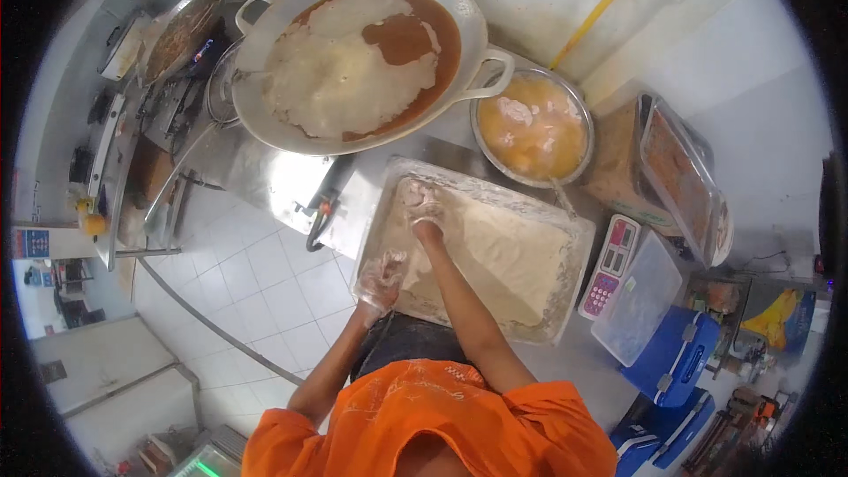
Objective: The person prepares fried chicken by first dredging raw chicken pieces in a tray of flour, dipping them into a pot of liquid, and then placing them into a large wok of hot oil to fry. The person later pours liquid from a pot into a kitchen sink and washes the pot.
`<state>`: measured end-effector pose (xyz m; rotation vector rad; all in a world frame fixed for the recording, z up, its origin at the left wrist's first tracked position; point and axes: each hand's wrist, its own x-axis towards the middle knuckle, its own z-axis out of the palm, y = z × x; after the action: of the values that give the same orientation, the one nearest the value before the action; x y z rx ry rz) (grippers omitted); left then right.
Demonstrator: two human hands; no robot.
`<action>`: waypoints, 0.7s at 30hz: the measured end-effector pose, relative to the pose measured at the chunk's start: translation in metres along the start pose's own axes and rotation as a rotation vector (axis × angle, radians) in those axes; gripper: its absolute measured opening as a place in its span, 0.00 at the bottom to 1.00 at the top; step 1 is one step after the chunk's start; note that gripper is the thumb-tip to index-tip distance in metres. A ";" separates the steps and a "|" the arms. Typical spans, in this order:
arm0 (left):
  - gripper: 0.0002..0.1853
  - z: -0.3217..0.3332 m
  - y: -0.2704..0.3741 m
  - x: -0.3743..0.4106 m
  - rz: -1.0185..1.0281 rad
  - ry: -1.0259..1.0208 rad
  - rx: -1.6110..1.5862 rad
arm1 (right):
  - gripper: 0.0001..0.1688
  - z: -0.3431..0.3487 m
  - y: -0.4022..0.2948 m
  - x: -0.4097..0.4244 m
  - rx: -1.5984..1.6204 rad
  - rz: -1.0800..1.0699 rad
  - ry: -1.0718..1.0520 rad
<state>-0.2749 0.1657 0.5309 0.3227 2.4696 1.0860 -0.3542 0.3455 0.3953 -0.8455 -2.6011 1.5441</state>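
Note:
A large rectangular tub point(517, 252) of pale flour-like powder stands in front of me, its inner walls crusted. My right hand point(424, 202) reaches into its far left corner. It wears a powder-coated clear plastic glove, and its fingers blend with a powdery lump, so its grip is unclear. Over the tub's near left rim is my left hand point(381, 281), also in a whitened clear glove. Its fingers are partly curled, and I cannot make out whether anything is in them. Behind the tub's right part sits a metal bowl point(588, 136) of yellow liquid with pale pieces point(515, 110) in it.
A wide two-handled metal wok point(262, 120) of brown liquid under pale foam stands beyond the tub. At left are a wire strainer point(222, 89) and a tilted-looking pan point(182, 33). A digital scale point(609, 265), a plastic lid point(639, 298) and a blue cooler box point(676, 358) are at right.

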 end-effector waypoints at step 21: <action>0.19 -0.004 0.040 0.020 -0.048 -0.111 -0.217 | 0.16 -0.270 -0.085 0.025 -1.045 -0.580 0.353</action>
<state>-0.2927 0.1978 0.5573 0.2487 2.2266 1.2669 -0.3416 0.5447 0.5982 -0.2176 -2.8510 -0.1462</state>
